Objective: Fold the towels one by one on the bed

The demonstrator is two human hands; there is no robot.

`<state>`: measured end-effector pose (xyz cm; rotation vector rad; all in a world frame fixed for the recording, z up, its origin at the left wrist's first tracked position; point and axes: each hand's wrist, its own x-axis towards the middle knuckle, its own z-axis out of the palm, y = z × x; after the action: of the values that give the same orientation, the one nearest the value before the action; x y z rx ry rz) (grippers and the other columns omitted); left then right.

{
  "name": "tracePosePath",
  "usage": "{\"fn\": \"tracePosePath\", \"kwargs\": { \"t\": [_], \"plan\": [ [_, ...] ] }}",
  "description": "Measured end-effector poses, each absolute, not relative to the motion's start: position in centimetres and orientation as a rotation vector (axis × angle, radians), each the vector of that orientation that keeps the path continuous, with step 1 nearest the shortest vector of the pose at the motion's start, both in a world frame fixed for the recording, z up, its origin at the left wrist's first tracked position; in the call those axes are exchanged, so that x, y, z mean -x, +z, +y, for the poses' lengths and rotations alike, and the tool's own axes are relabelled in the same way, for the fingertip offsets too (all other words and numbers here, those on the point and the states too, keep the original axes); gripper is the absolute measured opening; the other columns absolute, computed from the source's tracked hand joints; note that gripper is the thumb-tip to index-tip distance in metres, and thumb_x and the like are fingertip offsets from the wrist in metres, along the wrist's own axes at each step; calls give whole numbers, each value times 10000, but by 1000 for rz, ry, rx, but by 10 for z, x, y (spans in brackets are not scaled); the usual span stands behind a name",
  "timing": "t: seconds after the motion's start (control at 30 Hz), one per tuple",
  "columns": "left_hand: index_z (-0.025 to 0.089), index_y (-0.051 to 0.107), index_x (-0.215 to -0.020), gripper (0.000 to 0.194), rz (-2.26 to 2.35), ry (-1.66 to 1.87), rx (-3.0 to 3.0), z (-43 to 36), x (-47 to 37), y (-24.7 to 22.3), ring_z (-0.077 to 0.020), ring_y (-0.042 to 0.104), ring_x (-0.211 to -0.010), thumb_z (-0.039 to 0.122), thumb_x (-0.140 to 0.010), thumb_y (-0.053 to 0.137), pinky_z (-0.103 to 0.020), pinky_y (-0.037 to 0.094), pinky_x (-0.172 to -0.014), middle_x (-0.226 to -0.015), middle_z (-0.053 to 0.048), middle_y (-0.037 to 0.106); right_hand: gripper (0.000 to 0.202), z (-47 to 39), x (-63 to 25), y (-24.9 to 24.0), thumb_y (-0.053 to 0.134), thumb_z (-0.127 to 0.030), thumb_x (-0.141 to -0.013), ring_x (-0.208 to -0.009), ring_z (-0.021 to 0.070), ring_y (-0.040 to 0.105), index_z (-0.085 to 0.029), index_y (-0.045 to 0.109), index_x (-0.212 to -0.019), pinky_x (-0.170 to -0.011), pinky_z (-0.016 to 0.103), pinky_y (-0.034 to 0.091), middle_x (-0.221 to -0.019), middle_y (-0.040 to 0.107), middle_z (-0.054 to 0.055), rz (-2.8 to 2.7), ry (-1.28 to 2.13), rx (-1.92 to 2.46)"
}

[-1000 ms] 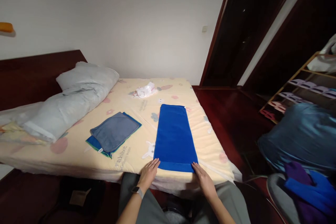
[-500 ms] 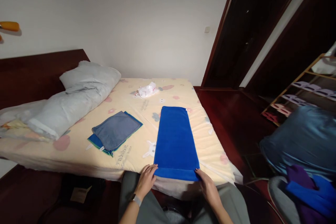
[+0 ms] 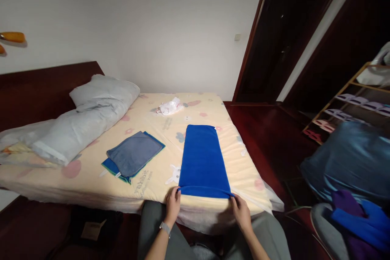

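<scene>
A long blue towel (image 3: 203, 158) lies lengthwise on the bed, its near edge turned up into a narrow fold. My left hand (image 3: 173, 201) pinches the near left corner of that fold. At the near right corner, my right hand (image 3: 240, 209) grips the towel between thumb and fingers. To the left rests a grey cloth (image 3: 135, 152) on top of a blue cloth with green edging (image 3: 111, 166); neither hand touches them.
The bed (image 3: 158, 130) has a cream sheet with rabbit and fruit prints. Farther back lies a crumpled white plastic bag (image 3: 170, 107). A pale grey quilt (image 3: 88, 122) is heaped by the dark headboard (image 3: 45, 85). On the right stand a shoe rack (image 3: 344, 93) and a covered dark-blue bundle (image 3: 350, 162).
Both hands have moved slightly away from me with the towel's near edge, which is now folded over. The fingers have gone from lying on the edge to pinching its corners.
</scene>
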<state>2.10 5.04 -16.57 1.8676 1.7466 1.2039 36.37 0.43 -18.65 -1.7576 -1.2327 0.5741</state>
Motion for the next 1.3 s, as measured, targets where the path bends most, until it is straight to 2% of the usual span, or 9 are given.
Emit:
{"fn": "tracePosePath", "kwargs": {
  "t": [0.2,0.33,0.6,0.73,0.83,0.93,1.03,1.17,1.3],
  "plan": [
    [242,703,-1119,304,1805,1173,-2012,31,-23,-168,-273,709,-1025,367,-1023,443,-475,573,-937,-1071,-94,764,589,-17,-365,-186,333,-562,-956,-1045,326,692,-186,717,-1196,-975,506,525,-1095,770,149,-1396,377,1934],
    [227,689,-1138,280,1907,1067,-2073,30,-22,-172,-283,701,-1021,345,-1017,466,-470,567,-909,-1094,-94,769,590,-19,-359,-182,317,-559,-970,-1015,312,691,-183,635,-1296,-928,473,524,-1086,759,148,-1424,328,1989],
    [208,647,-1244,312,2053,1100,-2131,35,-29,-178,-287,700,-1031,321,-1029,451,-436,542,-886,-1130,-111,762,583,-7,-354,-179,311,-634,-961,-938,312,686,-206,664,-1141,-841,441,511,-1030,768,123,-1378,317,2004],
    [233,657,-1265,321,2089,1013,-2215,32,-29,-168,-278,689,-1026,284,-1036,438,-433,535,-898,-1147,-100,749,585,-9,-352,-181,296,-614,-985,-878,300,678,-183,636,-1187,-800,422,500,-959,758,123,-1421,203,2016],
    [241,684,-1251,339,2119,926,-2296,29,-29,-161,-269,686,-1033,224,-1033,425,-419,545,-883,-1126,-104,734,561,-9,-350,-180,300,-548,-1008,-870,303,666,-143,636,-1203,-778,422,499,-1002,742,155,-1488,11,2063],
    [251,673,-1295,405,1975,858,-2492,24,-34,-156,-252,660,-1153,142,-1018,399,-407,533,-968,-1242,-99,713,481,-10,-343,-175,345,-446,-1016,-954,314,664,-129,660,-1195,-840,456,521,-1127,712,191,-1513,-187,2036],
    [289,524,-1476,492,1571,723,-2781,18,-48,-151,-231,520,-1387,151,-1016,416,-415,437,-1146,-1489,-42,593,393,-14,-322,-171,423,-325,-995,-1152,303,644,-193,633,-1300,-996,477,517,-1293,683,147,-1769,-188,1778],
    [314,263,-1610,581,1289,514,-2878,17,-63,-147,-213,366,-1512,255,-1051,412,-438,363,-1227,-1654,9,382,558,-16,-292,-176,431,-231,-970,-1369,251,549,-321,435,-1520,-1162,459,442,-1506,578,12,-2138,-115,1524],
    [322,228,-1617,561,1354,431,-2773,26,-52,-151,-197,399,-1496,289,-1074,368,-447,400,-1216,-1645,9,395,611,-9,-307,-195,415,-251,-980,-1416,249,508,-271,328,-1585,-1150,460,450,-1545,535,46,-2101,-188,1621]
  ]
}}
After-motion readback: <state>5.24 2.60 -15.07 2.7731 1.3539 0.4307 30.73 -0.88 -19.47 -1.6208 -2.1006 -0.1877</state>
